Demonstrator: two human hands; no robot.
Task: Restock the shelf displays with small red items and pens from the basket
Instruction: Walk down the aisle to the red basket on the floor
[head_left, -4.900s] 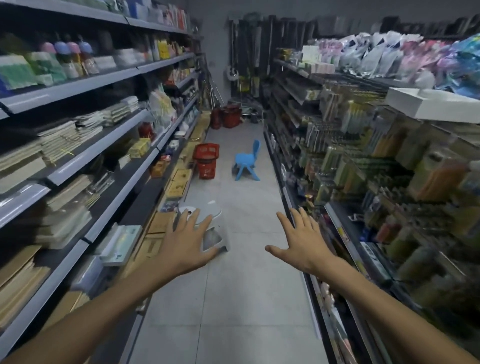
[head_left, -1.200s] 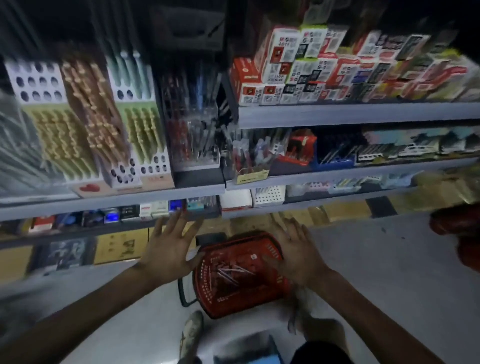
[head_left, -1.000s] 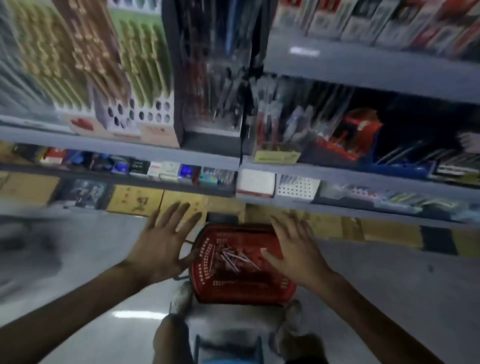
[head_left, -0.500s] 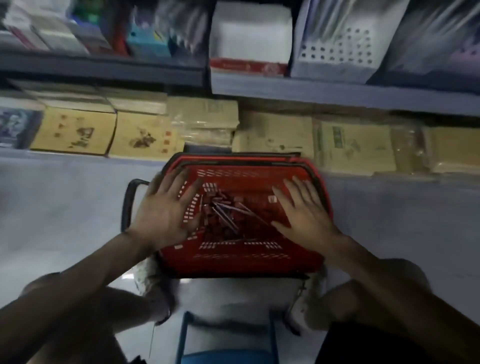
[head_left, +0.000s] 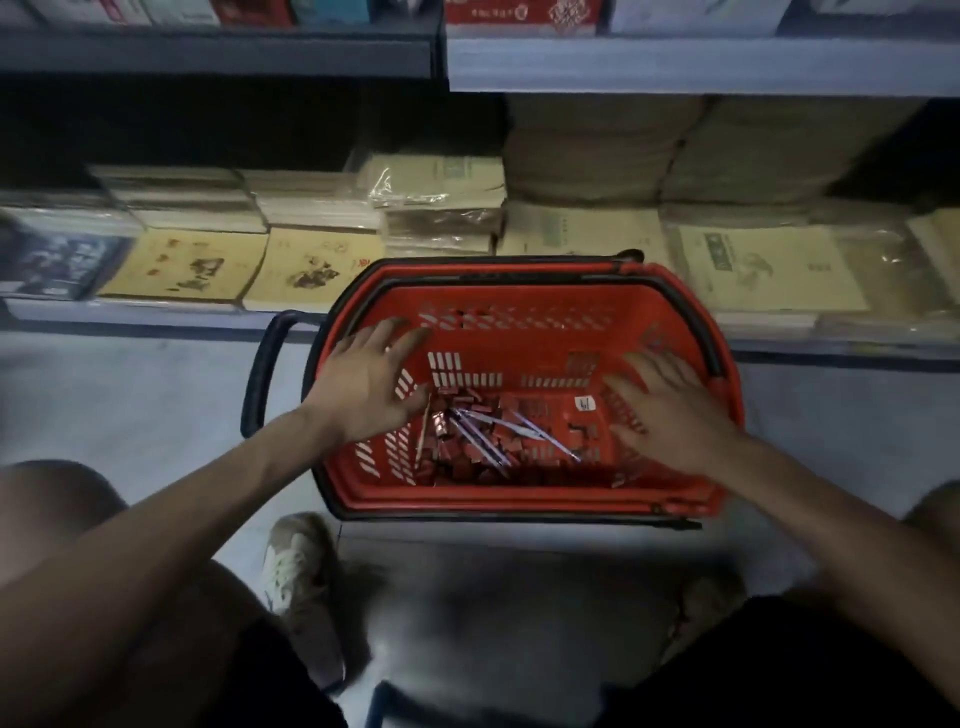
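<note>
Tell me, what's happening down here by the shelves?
A person leans over a red basket standing on the floor before a low shelf of paper booklets. Both the left hand and right hand are spread open above it, holding nothing. Pens and small red items lie loose in its bottom; none is picked up yet.

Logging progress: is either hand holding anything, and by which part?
Nothing is held. The left hand and right hand are open, fingers spread, over the basket; pens and small red items lie loose inside it.

Both arms outstretched, left hand (head_left: 370, 384) and right hand (head_left: 670, 413) flat, palms down, fingers spread.
</note>
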